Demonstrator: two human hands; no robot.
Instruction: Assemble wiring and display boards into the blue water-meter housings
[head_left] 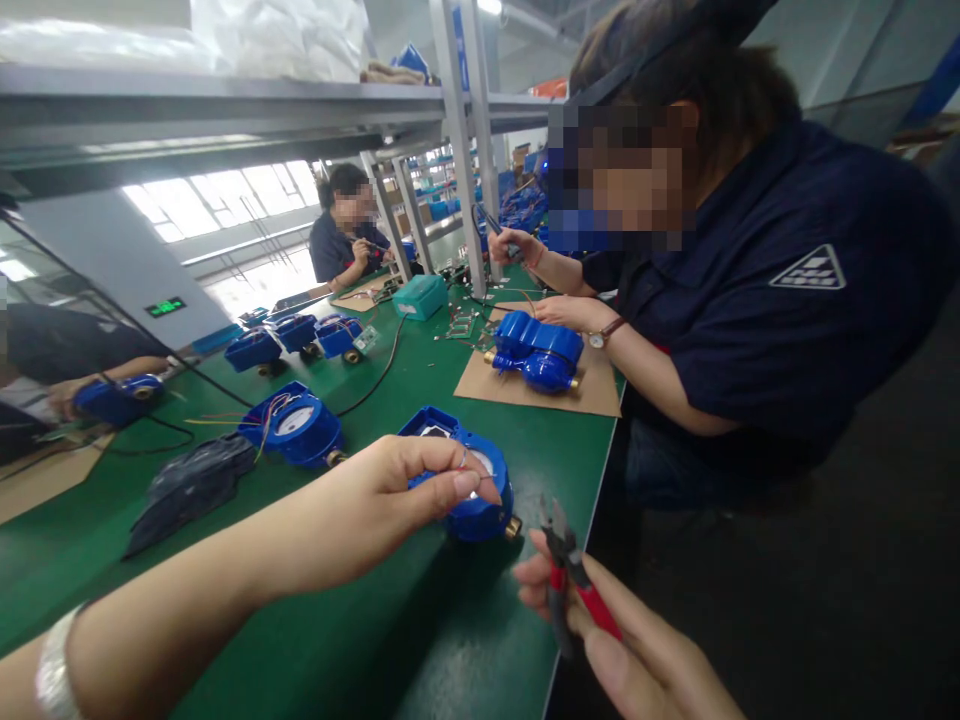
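Observation:
Over a blue water meter [480, 522] on the green table, my left hand [390, 490] pinches a thin wire [487, 477] between thumb and fingers. Part of the meter's round dial is hidden behind those fingers, and a brass fitting [513, 527] sticks out at its near right side. My right hand [630, 645] grips a pair of cutting pliers [564, 560] with red and dark handles, the jaws slightly apart and pointing up. The pliers are just right of the meter, near the table's edge, and do not touch it.
Left of the meter are another blue meter [296, 425] with loose wires and a black plastic bag [191, 485]. A co-worker [757, 270] sits close on the right, by a blue meter [536, 352] on cardboard [480, 385]. A metal shelf [225, 100] spans overhead.

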